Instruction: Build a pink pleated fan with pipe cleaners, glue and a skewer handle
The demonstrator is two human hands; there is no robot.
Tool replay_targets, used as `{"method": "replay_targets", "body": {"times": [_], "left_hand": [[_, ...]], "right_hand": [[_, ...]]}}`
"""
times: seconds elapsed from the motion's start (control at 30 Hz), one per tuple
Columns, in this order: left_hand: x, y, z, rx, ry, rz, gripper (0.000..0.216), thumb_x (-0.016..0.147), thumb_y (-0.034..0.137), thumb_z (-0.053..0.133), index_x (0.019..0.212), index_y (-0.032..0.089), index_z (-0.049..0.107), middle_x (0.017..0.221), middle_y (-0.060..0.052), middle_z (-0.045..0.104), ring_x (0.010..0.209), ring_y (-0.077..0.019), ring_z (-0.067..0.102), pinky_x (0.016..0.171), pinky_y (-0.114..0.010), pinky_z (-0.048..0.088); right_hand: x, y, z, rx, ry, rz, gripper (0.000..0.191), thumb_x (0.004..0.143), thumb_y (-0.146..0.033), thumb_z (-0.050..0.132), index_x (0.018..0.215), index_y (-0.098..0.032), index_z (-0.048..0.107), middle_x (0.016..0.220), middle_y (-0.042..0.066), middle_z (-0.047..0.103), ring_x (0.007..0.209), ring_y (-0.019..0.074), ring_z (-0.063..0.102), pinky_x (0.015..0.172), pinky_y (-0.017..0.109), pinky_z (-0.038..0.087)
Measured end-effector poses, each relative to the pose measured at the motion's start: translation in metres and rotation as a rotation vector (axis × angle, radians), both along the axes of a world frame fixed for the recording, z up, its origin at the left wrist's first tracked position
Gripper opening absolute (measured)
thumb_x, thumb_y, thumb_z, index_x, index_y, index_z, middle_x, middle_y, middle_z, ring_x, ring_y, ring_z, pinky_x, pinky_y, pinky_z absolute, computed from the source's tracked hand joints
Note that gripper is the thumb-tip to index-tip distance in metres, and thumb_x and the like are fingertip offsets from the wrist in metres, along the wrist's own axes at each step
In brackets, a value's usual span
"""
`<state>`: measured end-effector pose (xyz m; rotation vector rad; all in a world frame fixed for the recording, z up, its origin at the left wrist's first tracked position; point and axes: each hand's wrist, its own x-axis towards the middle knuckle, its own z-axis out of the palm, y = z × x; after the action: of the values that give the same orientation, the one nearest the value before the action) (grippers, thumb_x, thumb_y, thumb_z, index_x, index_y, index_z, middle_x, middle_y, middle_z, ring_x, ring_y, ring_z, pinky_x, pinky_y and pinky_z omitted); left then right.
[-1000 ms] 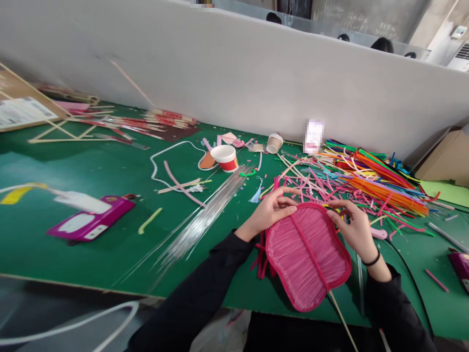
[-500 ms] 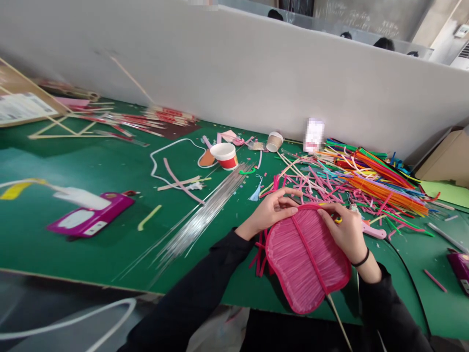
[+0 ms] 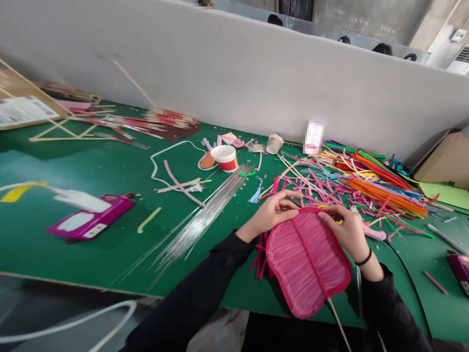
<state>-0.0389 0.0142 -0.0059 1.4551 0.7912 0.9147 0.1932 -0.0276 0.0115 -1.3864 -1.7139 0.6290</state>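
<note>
A pink hand fan (image 3: 308, 264) with a darker pink fuzzy rim and a centre rib is held up over the table's front edge, its thin stick handle (image 3: 339, 322) pointing down toward me. My left hand (image 3: 274, 212) pinches the fan's top left rim between thumb and fingers. On the upper right rim, my right hand (image 3: 346, 230) grips with its thumb in front and the fingers behind, partly hidden. Dark pink pipe cleaner pieces (image 3: 261, 259) lie beside the fan's left side. A light blue tassel (image 3: 256, 191) rests just beyond my left hand.
Colourful pipe cleaners (image 3: 388, 190) are heaped behind my right hand. Thin metal wires (image 3: 205, 220) lie left of my left hand, near a paper cup (image 3: 224, 157). A purple box (image 3: 91, 215) sits further left. A pink glue gun (image 3: 373, 232) and its black cable lie to the right.
The fan and both hands stay almost in place, still gripping the top rim. The view has shifted very slightly.
</note>
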Motion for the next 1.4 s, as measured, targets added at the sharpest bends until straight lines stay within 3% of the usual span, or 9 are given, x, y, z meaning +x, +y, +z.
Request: {"method": "replay_targets", "body": {"times": [0.17, 0.3, 0.43, 0.6, 0.8, 0.97, 1.07, 1.27, 1.4], "left_hand": [[0.000, 0.000, 0.000, -0.008, 0.001, 0.003, 0.046, 0.080, 0.035, 0.073, 0.119, 0.017, 0.056, 0.089, -0.005, 0.073, 0.080, -0.0182, 0.070, 0.068, -0.027, 0.049], [-0.001, 0.002, -0.001, 0.017, 0.022, 0.004, 0.047, 0.080, 0.035, 0.073, 0.120, 0.016, 0.056, 0.089, -0.006, 0.073, 0.081, -0.0186, 0.070, 0.071, -0.027, 0.050], [-0.002, 0.002, -0.001, 0.024, 0.022, 0.001, 0.046, 0.080, 0.035, 0.073, 0.119, 0.016, 0.057, 0.090, -0.006, 0.073, 0.080, -0.0178, 0.069, 0.068, -0.026, 0.049], [-0.001, 0.001, 0.000, 0.014, -0.003, -0.007, 0.045, 0.080, 0.033, 0.073, 0.118, 0.016, 0.057, 0.088, -0.005, 0.072, 0.078, -0.0162, 0.068, 0.066, -0.025, 0.047], [-0.001, 0.000, 0.001, -0.004, -0.006, -0.006, 0.044, 0.080, 0.033, 0.073, 0.118, 0.016, 0.056, 0.089, -0.005, 0.073, 0.080, -0.0168, 0.068, 0.068, -0.026, 0.048], [-0.001, 0.000, 0.002, 0.006, -0.003, -0.010, 0.044, 0.081, 0.033, 0.072, 0.118, 0.017, 0.056, 0.089, -0.005, 0.072, 0.079, -0.0171, 0.068, 0.066, -0.026, 0.047], [-0.001, -0.001, 0.003, 0.012, -0.002, -0.006, 0.044, 0.081, 0.033, 0.072, 0.118, 0.017, 0.056, 0.089, -0.005, 0.072, 0.079, -0.0167, 0.068, 0.065, -0.026, 0.047], [-0.002, -0.002, 0.005, -0.002, -0.003, -0.006, 0.044, 0.081, 0.033, 0.072, 0.118, 0.016, 0.056, 0.090, -0.005, 0.073, 0.080, -0.0172, 0.069, 0.067, -0.026, 0.049], [-0.002, -0.003, 0.005, -0.014, -0.006, -0.008, 0.044, 0.081, 0.033, 0.072, 0.119, 0.017, 0.056, 0.091, -0.006, 0.073, 0.081, -0.0184, 0.070, 0.067, -0.026, 0.049]], "right_hand": [[0.005, 0.001, 0.000, -0.099, 0.209, 0.127, 0.039, 0.084, -0.055, 0.066, 0.105, -0.022, 0.070, 0.103, 0.009, 0.075, 0.089, 0.0217, 0.071, 0.076, 0.034, 0.058], [0.007, 0.001, 0.004, -0.056, 0.388, 0.133, 0.041, 0.090, -0.057, 0.058, 0.110, -0.023, 0.066, 0.108, 0.008, 0.073, 0.102, 0.0214, 0.069, 0.086, 0.035, 0.055], [0.008, 0.001, 0.006, 0.010, 0.379, 0.030, 0.032, 0.091, -0.053, 0.059, 0.088, -0.022, 0.063, 0.087, 0.004, 0.071, 0.082, 0.0171, 0.067, 0.074, 0.030, 0.052], [0.006, 0.000, -0.001, 0.040, 0.223, -0.073, 0.047, 0.097, -0.057, 0.041, 0.067, -0.022, 0.051, 0.062, -0.001, 0.056, 0.063, 0.0141, 0.055, 0.063, 0.028, 0.044], [0.007, 0.004, -0.008, -0.022, 0.311, -0.055, 0.038, 0.089, -0.061, 0.055, 0.087, -0.023, 0.058, 0.078, 0.002, 0.063, 0.072, 0.0162, 0.060, 0.065, 0.029, 0.048], [0.007, 0.003, -0.009, 0.014, 0.271, -0.114, 0.047, 0.095, -0.064, 0.039, 0.073, -0.024, 0.049, 0.064, -0.002, 0.052, 0.060, 0.0142, 0.050, 0.058, 0.028, 0.042], [0.006, 0.002, -0.007, -0.025, 0.195, -0.123, 0.054, 0.093, -0.066, 0.042, 0.062, -0.023, 0.047, 0.056, -0.002, 0.048, 0.054, 0.0132, 0.045, 0.055, 0.028, 0.038], [0.004, -0.001, -0.002, -0.217, 0.281, 0.094, 0.046, 0.086, -0.063, 0.057, 0.085, -0.020, 0.072, 0.081, 0.004, 0.072, 0.074, 0.0181, 0.063, 0.065, 0.029, 0.049], [0.000, -0.002, -0.003, -0.310, 0.324, 0.124, 0.043, 0.080, -0.061, 0.066, 0.080, -0.019, 0.072, 0.074, 0.003, 0.071, 0.066, 0.0161, 0.061, 0.058, 0.027, 0.048]]}}
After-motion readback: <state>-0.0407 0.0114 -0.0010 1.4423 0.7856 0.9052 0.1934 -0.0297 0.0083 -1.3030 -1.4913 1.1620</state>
